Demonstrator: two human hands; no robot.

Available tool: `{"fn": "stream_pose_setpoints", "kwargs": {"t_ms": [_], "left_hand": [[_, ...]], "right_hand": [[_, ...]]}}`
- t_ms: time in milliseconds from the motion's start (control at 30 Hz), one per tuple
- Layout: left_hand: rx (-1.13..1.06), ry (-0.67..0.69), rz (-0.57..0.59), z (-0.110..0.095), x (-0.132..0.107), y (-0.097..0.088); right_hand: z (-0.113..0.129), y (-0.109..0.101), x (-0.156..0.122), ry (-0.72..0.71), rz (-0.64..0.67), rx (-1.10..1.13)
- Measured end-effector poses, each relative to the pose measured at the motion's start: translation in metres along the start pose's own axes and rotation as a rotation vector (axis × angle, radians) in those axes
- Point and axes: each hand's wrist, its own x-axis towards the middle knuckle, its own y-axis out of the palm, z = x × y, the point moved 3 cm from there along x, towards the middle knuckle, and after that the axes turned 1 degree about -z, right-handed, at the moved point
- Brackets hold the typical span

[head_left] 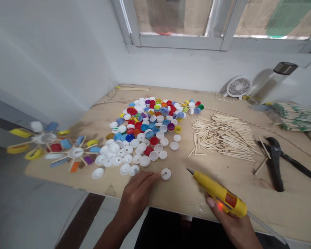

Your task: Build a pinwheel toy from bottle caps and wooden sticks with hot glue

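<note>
My left hand (139,194) rests on the wooden table (186,186), its fingertips touching a white bottle cap (166,173) with a hole in its middle. The fingers look curled and pressed toward the cap. My right hand (232,221) grips a yellow glue gun (219,193), its nozzle pointing left toward the white cap, a short gap away. A clear glue stick juts from the gun's back.
A pile of coloured and white bottle caps (150,131) lies behind my left hand. Thin wooden sticks (223,136) are heaped at centre right. Black pliers (276,162) lie at right. Cap-and-stick wheels (75,152) sit at left. A small fan (237,86) and a bottle (271,81) stand at the back.
</note>
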Motion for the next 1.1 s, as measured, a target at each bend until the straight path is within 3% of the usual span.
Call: {"fn": "stream_pose_setpoints", "kwargs": {"t_ms": [300, 400, 633, 1100], "left_hand": [[-0.009, -0.012, 0.021, 0.000, 0.000, 0.000], [-0.005, -0.016, 0.038, 0.003, -0.002, 0.003], [0.030, 0.049, -0.065, 0.004, -0.002, 0.006], [0.103, 0.099, -0.061, -0.006, 0.005, 0.003]], "right_hand": [[-0.014, 0.000, -0.009, 0.117, -0.145, -0.024], [-0.011, 0.002, -0.008, 0.105, -0.128, -0.008], [-0.008, 0.002, -0.007, 0.097, -0.096, -0.021], [-0.012, 0.003, -0.008, 0.127, -0.097, -0.003]]}}
